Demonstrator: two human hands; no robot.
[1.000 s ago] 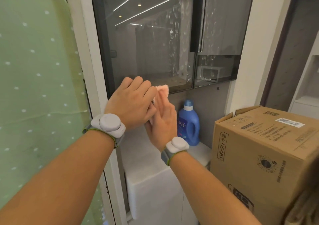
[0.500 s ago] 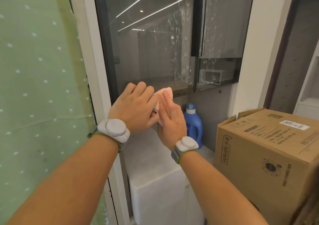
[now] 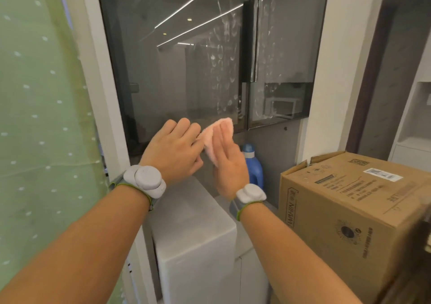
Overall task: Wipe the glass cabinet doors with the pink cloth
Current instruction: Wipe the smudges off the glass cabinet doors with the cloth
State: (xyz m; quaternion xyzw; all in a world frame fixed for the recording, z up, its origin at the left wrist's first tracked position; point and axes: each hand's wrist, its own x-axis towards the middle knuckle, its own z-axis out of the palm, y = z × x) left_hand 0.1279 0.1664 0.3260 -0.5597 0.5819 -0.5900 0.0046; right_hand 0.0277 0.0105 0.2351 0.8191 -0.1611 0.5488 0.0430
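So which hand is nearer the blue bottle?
Right. The right hand overlaps the bottle in view, just left of it; the left hand is farther left, beyond the cloth.

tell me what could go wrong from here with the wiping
The pink cloth is bunched between the left hand and right hand, so it may wipe a narrow strip and smear the marks on the glass door. Most marks sit high, so reaching up may be awkward. The blue bottle stands right below and could be knocked by an elbow or a dropped cloth.
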